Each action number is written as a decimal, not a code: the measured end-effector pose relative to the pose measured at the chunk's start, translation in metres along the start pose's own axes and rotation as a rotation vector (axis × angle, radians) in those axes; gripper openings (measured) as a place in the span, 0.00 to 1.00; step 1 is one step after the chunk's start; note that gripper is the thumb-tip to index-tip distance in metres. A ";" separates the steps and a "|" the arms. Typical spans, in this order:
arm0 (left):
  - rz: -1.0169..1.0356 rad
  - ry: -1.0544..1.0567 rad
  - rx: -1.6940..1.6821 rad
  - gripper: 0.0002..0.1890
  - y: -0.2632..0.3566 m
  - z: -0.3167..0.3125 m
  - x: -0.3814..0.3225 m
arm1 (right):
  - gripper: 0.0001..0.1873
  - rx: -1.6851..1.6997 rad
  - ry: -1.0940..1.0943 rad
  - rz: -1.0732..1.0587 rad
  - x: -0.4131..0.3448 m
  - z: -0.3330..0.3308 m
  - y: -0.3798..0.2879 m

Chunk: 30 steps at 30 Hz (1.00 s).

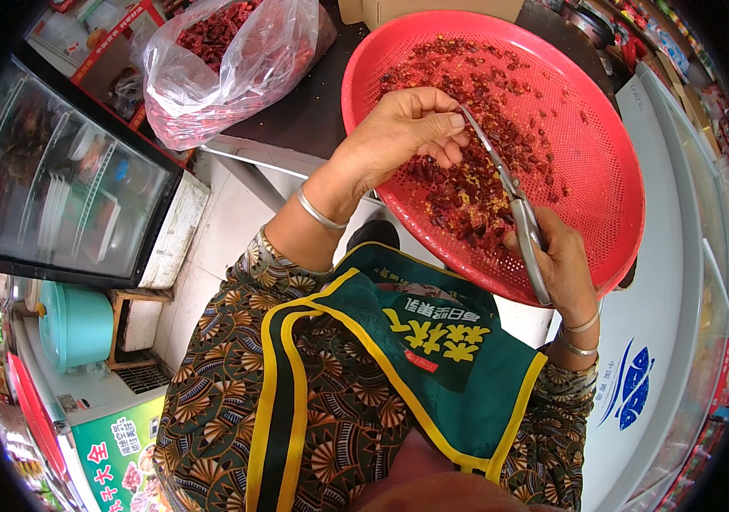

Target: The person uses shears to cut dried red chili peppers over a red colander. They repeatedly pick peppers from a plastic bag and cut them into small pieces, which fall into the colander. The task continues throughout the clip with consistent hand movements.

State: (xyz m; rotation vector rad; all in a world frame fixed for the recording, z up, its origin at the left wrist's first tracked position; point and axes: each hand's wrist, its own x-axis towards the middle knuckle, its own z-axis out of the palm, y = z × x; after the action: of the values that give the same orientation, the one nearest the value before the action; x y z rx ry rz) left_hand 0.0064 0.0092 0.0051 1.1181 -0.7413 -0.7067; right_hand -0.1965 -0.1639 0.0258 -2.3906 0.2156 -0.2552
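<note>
My right hand grips a pair of metal scissors, its long blades pointing up and to the left. Thumb and forefinger of my left hand meet close to the blade tips; whether something small is pinched there is hidden. Both hands are over a red perforated plastic basket, wide and shallow. Cut pieces of dried red chili and yellow seeds are scattered across its bottom.
At upper left, an open clear plastic bag of dried chilies rests on a dark tabletop. A cardboard box stands behind the basket. A white chest freezer lies right, a glass-door cabinet left, near a turquoise bucket.
</note>
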 end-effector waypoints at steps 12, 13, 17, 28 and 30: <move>-0.007 -0.020 0.032 0.09 -0.001 0.000 0.000 | 0.18 0.021 0.022 -0.026 0.000 0.004 0.006; -0.014 -0.025 0.030 0.09 0.000 0.000 0.000 | 0.18 0.036 0.023 -0.010 0.000 0.004 0.005; 0.034 0.002 -0.123 0.08 -0.001 -0.001 0.000 | 0.18 0.165 0.031 0.072 -0.001 0.002 0.007; 0.070 0.065 -0.153 0.08 0.001 -0.003 -0.001 | 0.20 0.020 0.044 -0.008 -0.001 0.003 0.008; 0.078 0.068 -0.148 0.08 0.000 -0.003 -0.001 | 0.20 0.036 0.041 -0.015 -0.001 0.003 0.006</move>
State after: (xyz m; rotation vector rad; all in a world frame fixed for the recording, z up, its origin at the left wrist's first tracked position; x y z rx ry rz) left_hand 0.0086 0.0113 0.0044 0.9686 -0.6602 -0.6441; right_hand -0.1975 -0.1660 0.0190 -2.3537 0.2102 -0.3134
